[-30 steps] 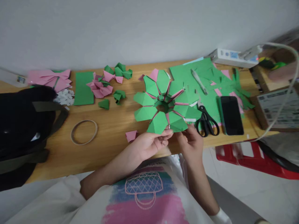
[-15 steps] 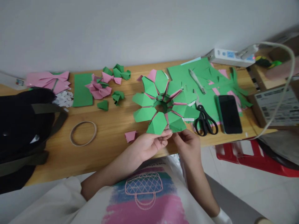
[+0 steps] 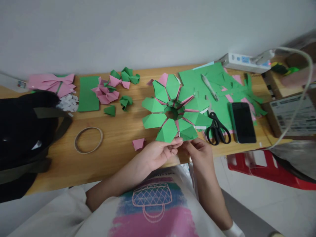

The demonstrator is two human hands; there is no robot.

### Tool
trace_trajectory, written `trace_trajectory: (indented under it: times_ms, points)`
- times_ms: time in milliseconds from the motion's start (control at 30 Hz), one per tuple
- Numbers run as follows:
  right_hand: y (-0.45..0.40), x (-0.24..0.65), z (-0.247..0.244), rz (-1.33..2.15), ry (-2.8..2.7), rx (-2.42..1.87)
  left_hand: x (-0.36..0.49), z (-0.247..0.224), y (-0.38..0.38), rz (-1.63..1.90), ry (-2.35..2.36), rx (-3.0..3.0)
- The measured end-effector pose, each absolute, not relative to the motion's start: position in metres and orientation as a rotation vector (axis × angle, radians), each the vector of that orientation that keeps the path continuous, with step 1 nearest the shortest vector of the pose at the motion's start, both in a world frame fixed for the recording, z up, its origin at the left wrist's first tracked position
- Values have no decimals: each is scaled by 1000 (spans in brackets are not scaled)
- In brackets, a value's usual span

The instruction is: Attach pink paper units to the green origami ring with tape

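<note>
A ring-shaped paper flower (image 3: 168, 130) with green petals, pink edges between them and an open centre is held over the table's front edge. My left hand (image 3: 164, 149) pinches its near petals from below, fingers curled. Close beside it, my right hand (image 3: 198, 149) is closed at the flower's near right underside, thumb against fingers; whatever sits between those fingertips is hidden. White strips stick out at the flower's right side. Just left of my left hand lies a small folded pink paper piece (image 3: 138, 144). Black-handled scissors (image 3: 217, 131) lie right of the flower.
Folded pink and green pieces (image 3: 106, 93), a green sheet (image 3: 89, 95) and a tape-like ring (image 3: 88, 140) lie to the left, beside a black bag (image 3: 27, 131). Rightward are a utility knife (image 3: 209, 86), paper scraps, a phone (image 3: 243, 122), a power strip (image 3: 247, 62) and a red stool (image 3: 261, 166).
The view has shifted very slightly. Both hands stay at the flower's near edge, with only a small movement of the right fingers.
</note>
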State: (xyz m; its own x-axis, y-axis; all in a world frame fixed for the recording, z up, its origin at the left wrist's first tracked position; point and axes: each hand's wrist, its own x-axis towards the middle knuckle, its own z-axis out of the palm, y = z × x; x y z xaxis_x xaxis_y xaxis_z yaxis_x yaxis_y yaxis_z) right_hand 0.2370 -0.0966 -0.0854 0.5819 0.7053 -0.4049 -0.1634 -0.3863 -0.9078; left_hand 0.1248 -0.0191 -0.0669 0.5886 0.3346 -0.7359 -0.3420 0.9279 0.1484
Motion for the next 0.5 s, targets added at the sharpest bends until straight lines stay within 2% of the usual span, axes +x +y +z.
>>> trace_trajectory:
  times_ms: [500]
  points:
    - [-98, 235, -78, 926, -554, -1601, 128, -59, -20, 386, 811, 79]
